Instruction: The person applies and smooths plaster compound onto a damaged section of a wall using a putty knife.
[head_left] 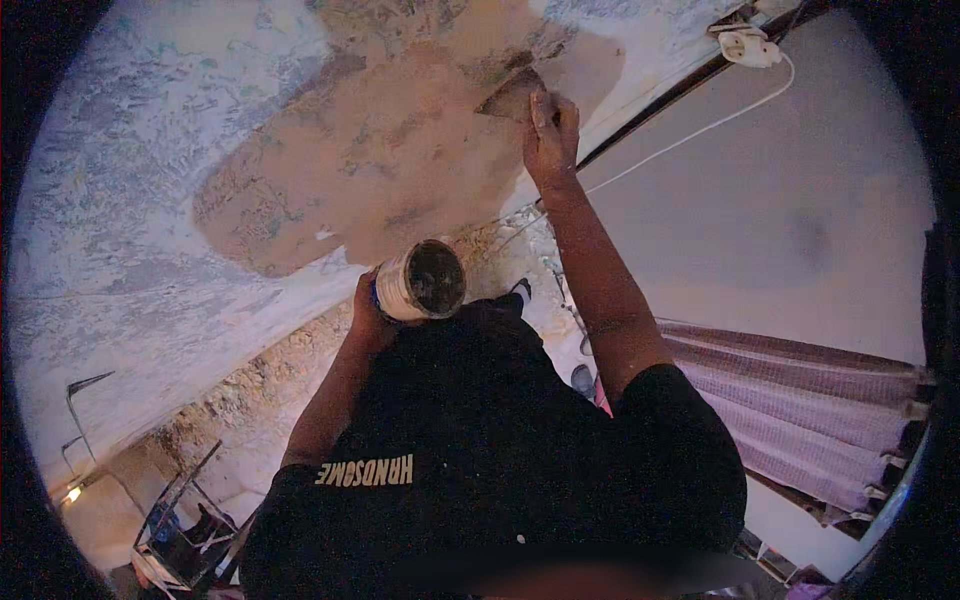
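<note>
My right hand (550, 135) is raised to the wall, closed on a flat triangular scraper (508, 98) whose blade lies against a broad patch of brown plaster or filler (360, 140). Around the patch the wall (120, 170) is mottled white and bluish. Lower down, at my body, my left hand (364, 305) grips a pale cylindrical tub (398, 288) by its side; its mouth shows a dark inside, and I cannot make out how full it is.
A white socket block (750, 48) with a cable is beside a dark strip at upper right. A striped purple curtain (770, 400) is at right. Crumbly debris (240, 385) runs along the wall's base. A metal-framed object (180, 540) stands at lower left.
</note>
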